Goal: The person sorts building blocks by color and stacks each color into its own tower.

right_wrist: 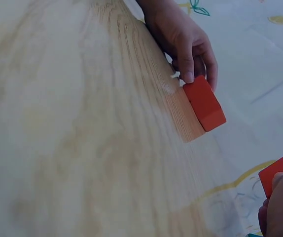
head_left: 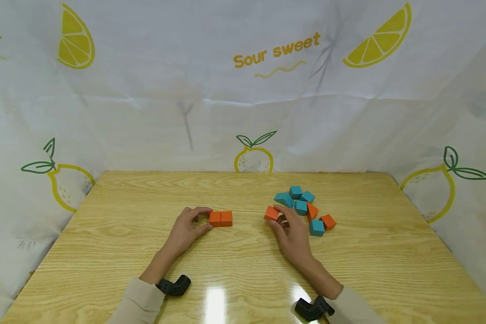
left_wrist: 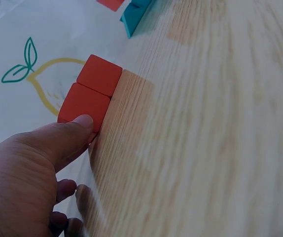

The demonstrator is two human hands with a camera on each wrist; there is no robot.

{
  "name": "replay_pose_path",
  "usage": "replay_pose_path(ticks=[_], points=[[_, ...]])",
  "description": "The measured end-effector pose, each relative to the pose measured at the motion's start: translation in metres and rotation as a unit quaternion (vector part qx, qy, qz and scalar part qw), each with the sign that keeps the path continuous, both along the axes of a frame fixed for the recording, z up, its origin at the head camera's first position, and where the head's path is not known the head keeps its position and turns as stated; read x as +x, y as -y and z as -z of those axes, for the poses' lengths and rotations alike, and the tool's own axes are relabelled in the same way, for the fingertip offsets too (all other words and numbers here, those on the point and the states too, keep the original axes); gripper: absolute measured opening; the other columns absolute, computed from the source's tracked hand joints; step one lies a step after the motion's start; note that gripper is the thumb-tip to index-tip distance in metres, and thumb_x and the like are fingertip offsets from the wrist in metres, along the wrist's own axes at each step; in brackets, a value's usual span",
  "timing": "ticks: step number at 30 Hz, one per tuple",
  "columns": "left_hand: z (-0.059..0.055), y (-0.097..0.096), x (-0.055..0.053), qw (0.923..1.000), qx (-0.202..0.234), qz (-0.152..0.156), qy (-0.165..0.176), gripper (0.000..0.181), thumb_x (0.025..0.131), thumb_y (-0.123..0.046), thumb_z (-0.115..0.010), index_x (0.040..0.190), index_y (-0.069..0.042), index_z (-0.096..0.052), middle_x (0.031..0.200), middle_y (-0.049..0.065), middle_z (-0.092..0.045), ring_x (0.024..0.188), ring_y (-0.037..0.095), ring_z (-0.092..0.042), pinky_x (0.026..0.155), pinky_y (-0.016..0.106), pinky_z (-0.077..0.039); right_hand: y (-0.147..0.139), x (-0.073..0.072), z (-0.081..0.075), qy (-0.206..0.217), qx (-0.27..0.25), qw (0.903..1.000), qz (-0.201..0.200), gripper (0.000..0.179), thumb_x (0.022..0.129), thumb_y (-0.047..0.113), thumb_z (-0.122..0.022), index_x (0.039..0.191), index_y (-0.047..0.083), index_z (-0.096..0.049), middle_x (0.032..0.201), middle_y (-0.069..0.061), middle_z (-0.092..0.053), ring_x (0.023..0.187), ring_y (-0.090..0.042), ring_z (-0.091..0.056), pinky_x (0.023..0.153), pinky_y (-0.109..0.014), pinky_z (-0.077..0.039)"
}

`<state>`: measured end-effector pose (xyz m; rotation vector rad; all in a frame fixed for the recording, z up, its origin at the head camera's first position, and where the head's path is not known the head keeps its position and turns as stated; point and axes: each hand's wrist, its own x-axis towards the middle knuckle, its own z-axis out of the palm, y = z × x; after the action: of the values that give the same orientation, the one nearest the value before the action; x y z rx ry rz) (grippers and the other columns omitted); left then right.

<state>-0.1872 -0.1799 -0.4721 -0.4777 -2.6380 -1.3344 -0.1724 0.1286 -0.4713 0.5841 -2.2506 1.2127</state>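
Two orange cubes (head_left: 226, 218) lie side by side on the table, touching. My left hand (head_left: 186, 227) pinches the left one of the pair between thumb and forefinger; its thumb shows against that cube (left_wrist: 85, 106) in the left wrist view. To the right, my right hand (head_left: 293, 231) grips another orange cube (head_left: 271, 213) between thumb and fingers, apart from the pair. In the right wrist view this held cube (right_wrist: 273, 174) appears at the right edge, partly covered by the hand. Whether it touches the table I cannot tell.
Beyond and right of my right hand lie several blue cubes (head_left: 317, 227), a blue trapezoid-like block (head_left: 284, 199), an orange triangular block (head_left: 312, 211) and an orange cube (head_left: 328, 222). A lemon-print cloth (head_left: 166, 126) hangs behind the wooden table (head_left: 243, 265).
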Motion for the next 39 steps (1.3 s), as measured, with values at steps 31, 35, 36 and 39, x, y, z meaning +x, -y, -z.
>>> replay_pose_path(ticks=[31, 35, 36, 39], points=[[-0.004, -0.001, 0.001, 1.0, -0.006, -0.001, 0.006, 0.04, 0.08, -0.015, -0.078, 0.119, -0.017, -0.067, 0.102, -0.001, -0.061, 0.085, 0.016, -0.049, 0.075, 0.038, -0.045, 0.048, -0.007, -0.004, -0.028, -0.029, 0.9975, -0.059, 0.04, 0.087, -0.004, -0.066, 0.126, -0.004, -0.056, 0.106, -0.013, -0.058, 0.081, -0.02, -0.055, 0.065, -0.029, -0.052], [-0.004, -0.001, 0.001, 1.0, -0.004, -0.001, 0.004, 0.041, 0.08, -0.015, -0.078, 0.119, -0.016, -0.067, 0.101, -0.002, -0.06, 0.084, 0.016, -0.048, 0.074, 0.037, -0.044, 0.053, -0.008, -0.003, -0.03, -0.031, 0.997, -0.065, 0.041, 0.087, -0.004, -0.066, 0.127, -0.005, -0.056, 0.109, -0.014, -0.058, 0.081, -0.02, -0.055, 0.065, -0.029, -0.052], [-0.004, -0.001, 0.001, 1.0, -0.004, -0.002, 0.003, 0.041, 0.08, -0.015, -0.078, 0.119, -0.016, -0.067, 0.101, -0.002, -0.06, 0.083, 0.016, -0.048, 0.074, 0.037, -0.044, 0.054, -0.008, -0.003, -0.029, -0.032, 0.9968, -0.067, 0.041, 0.087, -0.004, -0.066, 0.127, -0.005, -0.055, 0.109, -0.014, -0.058, 0.082, -0.021, -0.055, 0.066, -0.029, -0.052], [-0.003, -0.001, 0.001, 1.0, -0.005, -0.002, -0.001, 0.041, 0.08, -0.015, -0.079, 0.119, -0.016, -0.067, 0.101, -0.002, -0.06, 0.084, 0.016, -0.049, 0.074, 0.037, -0.044, 0.057, -0.008, -0.002, -0.03, -0.035, 0.9962, -0.073, 0.04, 0.087, -0.005, -0.065, 0.126, -0.005, -0.055, 0.108, -0.014, -0.058, 0.081, -0.021, -0.055, 0.065, -0.029, -0.052]])
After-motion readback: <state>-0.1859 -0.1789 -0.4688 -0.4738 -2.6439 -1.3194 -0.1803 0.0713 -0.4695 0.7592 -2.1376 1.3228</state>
